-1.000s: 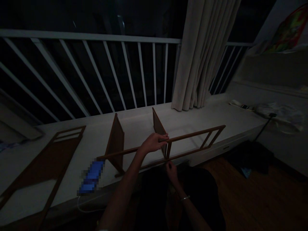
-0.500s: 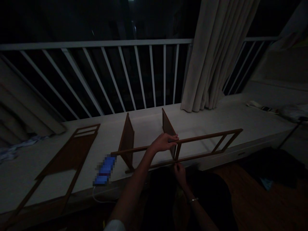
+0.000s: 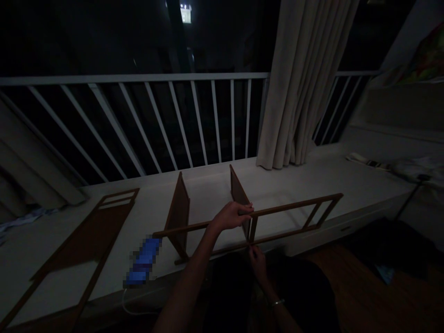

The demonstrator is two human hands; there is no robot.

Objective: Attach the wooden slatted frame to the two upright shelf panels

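Note:
A brown wooden rack frame [image 3: 294,209] lies on its side along the ledge, two upright panels joined to it. Its left panel [image 3: 178,215] stands apart from my hands; the right panel [image 3: 239,187] meets the frame beside my left hand [image 3: 231,215]. That hand is closed over the frame's upper rail at this joint. Just below, my right hand [image 3: 257,259] has its fingers pinched together against the lower rail, under the crosspiece [image 3: 254,227]. Whatever those fingers hold is too small and dark to make out.
Another wooden frame with a panel [image 3: 88,236] lies at the left. A blurred blue phone-like object [image 3: 144,261] with a white cable is near the ledge's front edge. White railing [image 3: 194,125] and a curtain [image 3: 294,92] stand behind; dark cloth [image 3: 385,247] lies on the floor at right.
The view has tilted up slightly, so the scene sits lower in the picture. Both hands keep their places at the same joint of the frame.

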